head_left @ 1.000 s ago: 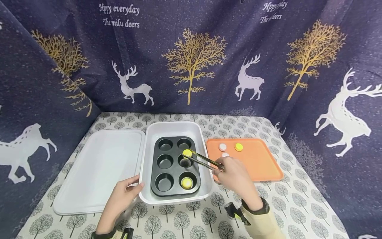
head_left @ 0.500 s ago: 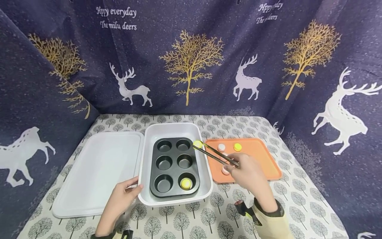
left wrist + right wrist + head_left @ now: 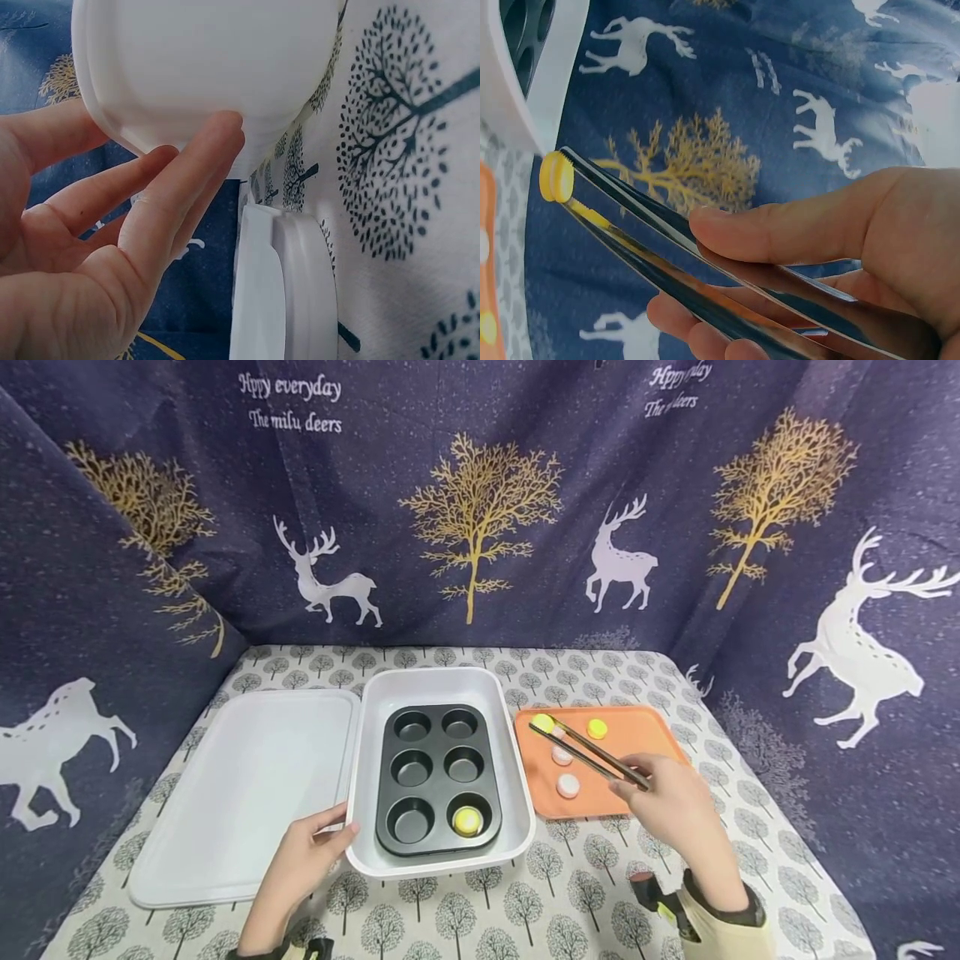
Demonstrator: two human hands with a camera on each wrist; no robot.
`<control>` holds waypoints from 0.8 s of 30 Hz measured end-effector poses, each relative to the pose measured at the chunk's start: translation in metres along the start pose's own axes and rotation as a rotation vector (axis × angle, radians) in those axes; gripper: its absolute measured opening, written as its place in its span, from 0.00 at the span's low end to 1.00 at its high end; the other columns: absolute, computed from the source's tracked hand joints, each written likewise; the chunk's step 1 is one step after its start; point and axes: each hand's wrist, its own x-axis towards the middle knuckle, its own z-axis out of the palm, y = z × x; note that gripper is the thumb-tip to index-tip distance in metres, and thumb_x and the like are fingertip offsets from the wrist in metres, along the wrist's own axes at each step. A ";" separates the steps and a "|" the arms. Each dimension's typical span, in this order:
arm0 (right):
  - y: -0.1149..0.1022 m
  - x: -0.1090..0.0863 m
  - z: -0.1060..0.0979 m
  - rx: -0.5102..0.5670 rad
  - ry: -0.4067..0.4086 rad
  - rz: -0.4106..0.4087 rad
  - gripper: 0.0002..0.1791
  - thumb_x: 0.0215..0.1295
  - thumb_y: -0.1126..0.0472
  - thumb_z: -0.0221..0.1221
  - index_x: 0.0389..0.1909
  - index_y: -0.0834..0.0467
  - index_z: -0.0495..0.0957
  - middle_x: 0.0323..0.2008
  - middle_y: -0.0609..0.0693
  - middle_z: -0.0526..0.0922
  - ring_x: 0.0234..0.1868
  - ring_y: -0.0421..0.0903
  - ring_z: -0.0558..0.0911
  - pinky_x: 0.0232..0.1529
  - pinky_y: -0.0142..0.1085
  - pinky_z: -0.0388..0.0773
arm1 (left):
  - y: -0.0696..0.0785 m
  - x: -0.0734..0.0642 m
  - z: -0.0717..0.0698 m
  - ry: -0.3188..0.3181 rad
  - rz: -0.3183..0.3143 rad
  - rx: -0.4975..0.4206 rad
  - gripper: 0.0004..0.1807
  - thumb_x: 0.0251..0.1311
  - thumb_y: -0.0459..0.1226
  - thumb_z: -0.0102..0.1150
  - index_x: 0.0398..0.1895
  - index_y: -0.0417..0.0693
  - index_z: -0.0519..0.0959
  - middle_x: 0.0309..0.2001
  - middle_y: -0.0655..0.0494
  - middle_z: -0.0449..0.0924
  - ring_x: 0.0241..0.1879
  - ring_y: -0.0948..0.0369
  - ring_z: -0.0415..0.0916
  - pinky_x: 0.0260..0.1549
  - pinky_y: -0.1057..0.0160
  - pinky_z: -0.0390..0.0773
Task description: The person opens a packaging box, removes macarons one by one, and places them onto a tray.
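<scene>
My right hand (image 3: 675, 802) grips metal tongs (image 3: 596, 755), whose tips pinch a yellow macaron (image 3: 542, 723) over the left part of the orange tray (image 3: 626, 756). Near it several macarons lie on that tray: a yellow one (image 3: 597, 728) and pale pink ones, such as the pink macaron (image 3: 567, 786). My left hand (image 3: 307, 852) holds the left rim of a white container (image 3: 521, 802), with fingers against its outer wall in the left wrist view. Inside stands a dark muffin tin (image 3: 437, 793). One yellow macaron (image 3: 468, 821) sits in its near right cup; the other cups hold nothing.
A flat white lid (image 3: 247, 793) lies left of the container. The table has a tree-print cloth (image 3: 525, 902), and a dark blue curtain (image 3: 525, 627) with deer and trees hangs behind and at both sides.
The right hand has moved right with the tongs, carrying the yellow macaron from above the middle right cup, across the container's rim, to over the orange tray. The left hand has stayed at the rim.
</scene>
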 end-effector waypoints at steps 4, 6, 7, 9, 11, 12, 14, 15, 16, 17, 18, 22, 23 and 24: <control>0.011 -0.001 -0.004 -0.023 -0.003 0.030 0.22 0.62 0.54 0.64 0.54 0.61 0.80 0.31 0.51 0.85 0.21 0.42 0.73 0.20 0.34 0.66 | 0.000 0.000 -0.001 0.001 -0.009 -0.002 0.26 0.65 0.34 0.59 0.63 0.28 0.70 0.58 0.27 0.73 0.47 0.44 0.84 0.41 0.58 0.87; 0.017 -0.001 -0.006 -0.031 -0.009 0.044 0.23 0.62 0.54 0.64 0.55 0.62 0.79 0.28 0.50 0.83 0.21 0.43 0.72 0.19 0.35 0.65 | 0.000 0.000 -0.001 0.001 -0.012 -0.003 0.26 0.65 0.34 0.59 0.63 0.29 0.70 0.58 0.27 0.73 0.47 0.44 0.84 0.42 0.58 0.87; 0.019 -0.001 -0.006 -0.036 -0.009 0.048 0.23 0.62 0.54 0.64 0.55 0.62 0.79 0.26 0.49 0.82 0.20 0.43 0.71 0.19 0.35 0.65 | 0.000 0.000 -0.001 0.000 -0.014 -0.008 0.26 0.65 0.34 0.59 0.63 0.28 0.69 0.58 0.27 0.73 0.47 0.44 0.84 0.42 0.58 0.87; 0.024 -0.001 -0.007 -0.048 -0.008 0.054 0.23 0.62 0.53 0.63 0.55 0.63 0.79 0.23 0.48 0.80 0.20 0.44 0.70 0.18 0.35 0.64 | 0.000 0.000 0.000 -0.002 -0.014 -0.016 0.26 0.65 0.34 0.59 0.63 0.28 0.69 0.58 0.27 0.73 0.47 0.44 0.84 0.41 0.58 0.87; 0.029 -0.001 -0.007 -0.055 -0.001 0.056 0.23 0.62 0.54 0.63 0.54 0.63 0.79 0.21 0.47 0.78 0.18 0.44 0.69 0.17 0.34 0.63 | 0.000 0.000 0.000 -0.002 -0.015 -0.022 0.26 0.65 0.33 0.59 0.63 0.28 0.70 0.57 0.27 0.74 0.46 0.44 0.84 0.41 0.57 0.87; 0.032 -0.001 -0.007 -0.057 0.000 0.058 0.23 0.62 0.54 0.63 0.54 0.64 0.79 0.20 0.46 0.78 0.17 0.43 0.68 0.17 0.34 0.63 | 0.000 0.000 0.000 -0.002 -0.016 -0.026 0.26 0.65 0.33 0.59 0.63 0.28 0.70 0.57 0.27 0.74 0.46 0.44 0.84 0.41 0.57 0.87; 0.036 -0.001 -0.007 -0.065 0.007 0.066 0.23 0.62 0.54 0.63 0.53 0.64 0.79 0.16 0.45 0.75 0.16 0.43 0.67 0.16 0.34 0.62 | -0.001 0.000 0.000 -0.001 -0.015 -0.026 0.26 0.65 0.33 0.59 0.63 0.28 0.70 0.56 0.27 0.75 0.46 0.44 0.84 0.41 0.57 0.87; 0.038 0.000 -0.007 -0.067 0.010 0.069 0.22 0.62 0.54 0.63 0.53 0.64 0.80 0.16 0.45 0.74 0.16 0.43 0.67 0.16 0.34 0.62 | -0.001 0.000 0.000 -0.001 -0.015 -0.024 0.26 0.65 0.33 0.59 0.63 0.28 0.70 0.56 0.27 0.75 0.46 0.44 0.84 0.41 0.56 0.87; 0.040 0.000 -0.007 -0.070 0.011 0.073 0.22 0.61 0.54 0.63 0.52 0.64 0.80 0.15 0.45 0.73 0.16 0.43 0.66 0.16 0.34 0.62 | -0.001 0.000 0.000 0.000 -0.015 -0.023 0.26 0.65 0.34 0.59 0.63 0.28 0.70 0.56 0.26 0.75 0.46 0.44 0.84 0.41 0.56 0.87; 0.042 0.001 -0.007 -0.071 0.010 0.076 0.22 0.62 0.54 0.63 0.52 0.64 0.80 0.15 0.45 0.73 0.17 0.43 0.66 0.16 0.34 0.61 | -0.001 0.000 0.000 0.001 -0.014 -0.020 0.26 0.65 0.34 0.59 0.63 0.28 0.70 0.57 0.27 0.74 0.46 0.44 0.84 0.41 0.56 0.87; 0.044 0.001 -0.007 -0.072 0.010 0.078 0.22 0.61 0.54 0.63 0.52 0.64 0.80 0.14 0.45 0.73 0.17 0.43 0.66 0.17 0.34 0.61 | -0.001 0.001 0.000 0.001 -0.015 -0.018 0.26 0.65 0.34 0.59 0.63 0.28 0.70 0.57 0.27 0.74 0.46 0.44 0.84 0.41 0.57 0.87; 0.052 0.002 -0.005 -0.079 0.008 0.079 0.22 0.61 0.54 0.63 0.50 0.65 0.81 0.17 0.45 0.75 0.19 0.44 0.67 0.19 0.35 0.61 | -0.002 0.001 0.000 -0.001 -0.020 -0.022 0.26 0.65 0.33 0.59 0.63 0.28 0.69 0.59 0.27 0.72 0.47 0.44 0.83 0.41 0.58 0.87; 0.053 0.002 -0.005 -0.081 0.008 0.078 0.22 0.61 0.55 0.63 0.50 0.66 0.81 0.17 0.45 0.75 0.19 0.44 0.67 0.19 0.35 0.61 | -0.002 0.001 0.000 -0.002 -0.022 -0.024 0.26 0.65 0.33 0.59 0.63 0.28 0.69 0.60 0.27 0.72 0.47 0.44 0.83 0.41 0.59 0.87; 0.054 0.002 -0.004 -0.082 0.006 0.081 0.22 0.61 0.55 0.63 0.50 0.66 0.81 0.17 0.46 0.75 0.19 0.44 0.67 0.19 0.35 0.61 | -0.002 0.001 -0.001 -0.003 -0.024 -0.025 0.26 0.65 0.33 0.59 0.63 0.28 0.69 0.60 0.27 0.72 0.47 0.44 0.83 0.41 0.59 0.87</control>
